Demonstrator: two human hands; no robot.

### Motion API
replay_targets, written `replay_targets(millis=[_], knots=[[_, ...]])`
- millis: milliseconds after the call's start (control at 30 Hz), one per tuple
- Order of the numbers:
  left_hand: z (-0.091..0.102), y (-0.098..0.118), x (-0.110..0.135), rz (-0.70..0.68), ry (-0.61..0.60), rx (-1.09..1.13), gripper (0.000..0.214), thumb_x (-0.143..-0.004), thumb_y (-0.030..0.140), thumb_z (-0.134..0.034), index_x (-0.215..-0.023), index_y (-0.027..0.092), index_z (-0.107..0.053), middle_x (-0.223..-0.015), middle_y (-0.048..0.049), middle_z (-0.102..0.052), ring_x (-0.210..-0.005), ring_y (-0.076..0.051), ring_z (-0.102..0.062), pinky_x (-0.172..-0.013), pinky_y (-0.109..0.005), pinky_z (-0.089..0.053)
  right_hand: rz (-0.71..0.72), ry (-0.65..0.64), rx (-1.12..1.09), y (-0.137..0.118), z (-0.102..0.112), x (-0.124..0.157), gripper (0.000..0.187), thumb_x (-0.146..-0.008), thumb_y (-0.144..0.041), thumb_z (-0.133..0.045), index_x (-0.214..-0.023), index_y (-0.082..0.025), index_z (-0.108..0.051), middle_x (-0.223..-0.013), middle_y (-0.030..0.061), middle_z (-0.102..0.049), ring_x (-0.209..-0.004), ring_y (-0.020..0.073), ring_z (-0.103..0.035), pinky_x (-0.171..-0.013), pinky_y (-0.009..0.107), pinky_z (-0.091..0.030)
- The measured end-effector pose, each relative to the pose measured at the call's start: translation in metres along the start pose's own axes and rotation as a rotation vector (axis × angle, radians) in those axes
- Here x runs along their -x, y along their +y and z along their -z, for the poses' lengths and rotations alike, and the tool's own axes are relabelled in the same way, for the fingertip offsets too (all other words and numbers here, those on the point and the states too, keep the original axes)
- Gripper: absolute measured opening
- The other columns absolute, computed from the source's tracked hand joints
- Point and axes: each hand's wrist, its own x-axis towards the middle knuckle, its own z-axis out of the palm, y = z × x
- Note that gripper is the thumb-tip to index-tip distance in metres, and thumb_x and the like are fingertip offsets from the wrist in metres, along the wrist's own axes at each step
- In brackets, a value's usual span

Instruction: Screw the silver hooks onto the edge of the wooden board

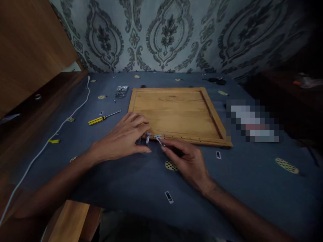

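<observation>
A shallow wooden tray-like frame (174,107) lies on the blue cloth, with a row of small dark holes along its near edge. My left hand (128,134) reaches over its near left corner, palm down, thumb spread away from the fingers, holding nothing that I can see. Beside that thumb, a small metal hook (147,138) hangs at the near edge. My right hand (186,158) pinches another metal hook (158,138) between thumb and fingertips, its flat top end against the same edge. Whether it is fastened there cannot be seen.
A yellow-handled screwdriver (104,118) lies to the left, below loose metal hardware (121,92). A white cable (73,114) runs down the left side. At the back right is a dark tool (215,80); a blurred-out item (252,122) lies right of the frame.
</observation>
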Motion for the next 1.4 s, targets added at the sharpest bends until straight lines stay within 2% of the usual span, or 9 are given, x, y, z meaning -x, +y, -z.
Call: replay_targets(millis=[133,333,467,667,967,1100,1400], knots=[[-0.004,0.001,-0.004,-0.012,-0.048,-0.04,0.048,-0.08,0.046,-0.08,-0.111,0.013,-0.064,-0.125,-0.0125,-0.059,-0.125,-0.031,-0.048,-0.108,-0.046,-0.041,-0.018,-0.016,-0.035,0.001,-0.003,0.002,0.019,-0.088,-0.025,-0.067,-0.103,-0.028,-0.078,-0.099,0.003,-0.08,-0.088,0.0224,-0.076,-0.081,0.038,-0.062],[-0.01,0.001,-0.004,-0.018,-0.023,-0.013,0.05,-0.082,0.047,-0.077,-0.114,0.012,-0.063,-0.124,-0.011,-0.058,-0.124,-0.029,-0.046,-0.109,-0.047,-0.04,-0.139,0.004,-0.179,0.003,-0.008,0.002,0.021,-0.084,-0.026,-0.07,-0.103,-0.028,-0.078,-0.098,0.002,-0.08,-0.084,0.0212,-0.075,-0.079,0.038,-0.062],[-0.015,0.002,-0.004,-0.034,0.009,-0.014,0.05,-0.083,0.048,-0.075,-0.116,0.011,-0.062,-0.123,-0.0116,-0.059,-0.127,-0.03,-0.045,-0.112,-0.049,-0.038,-0.234,-0.037,-0.264,-0.001,-0.012,-0.003,0.029,-0.082,-0.029,-0.071,-0.11,-0.025,-0.074,-0.089,0.0018,-0.08,-0.078,0.0204,-0.074,-0.075,0.037,-0.061],[-0.02,0.001,-0.006,-0.032,0.02,0.004,0.051,-0.085,0.052,-0.071,-0.115,0.012,-0.063,-0.122,-0.0118,-0.06,-0.129,-0.031,-0.046,-0.114,-0.051,-0.037,-0.313,-0.09,-0.258,-0.01,-0.017,-0.009,0.041,-0.082,-0.03,-0.067,-0.123,-0.022,-0.065,-0.076,-0.0002,-0.076,-0.075,0.0207,-0.073,-0.068,0.034,-0.057],[-0.023,0.007,-0.012,-0.021,-0.025,-0.005,0.048,-0.084,0.049,-0.074,-0.115,0.014,-0.065,-0.123,-0.0117,-0.061,-0.131,-0.032,-0.046,-0.117,-0.056,-0.034,-0.328,-0.128,-0.216,-0.016,-0.014,-0.013,0.044,-0.083,-0.028,-0.063,-0.126,-0.022,-0.057,-0.073,-0.0021,-0.072,-0.074,0.0213,-0.071,-0.07,0.036,-0.053],[-0.024,0.009,-0.014,-0.021,-0.035,-0.009,0.046,-0.086,0.047,-0.073,-0.115,0.013,-0.066,-0.123,-0.0129,-0.061,-0.13,-0.033,-0.048,-0.114,-0.055,-0.038,-0.335,-0.136,-0.217,-0.017,-0.013,-0.014,0.042,-0.082,-0.028,-0.062,-0.124,-0.025,-0.055,-0.071,-0.0036,-0.069,-0.075,0.0219,-0.071,-0.075,0.038,-0.054],[-0.028,0.011,-0.014,0.03,-0.018,0.009,0.043,-0.086,0.04,-0.074,-0.119,0.014,-0.065,-0.122,-0.0109,-0.063,-0.132,-0.032,-0.047,-0.113,-0.054,-0.039,-0.312,-0.143,-0.222,-0.016,-0.013,-0.014,0.039,-0.083,-0.029,-0.061,-0.122,-0.024,-0.055,-0.073,-0.0033,-0.071,-0.076,0.0207,-0.07,-0.073,0.036,-0.054]])
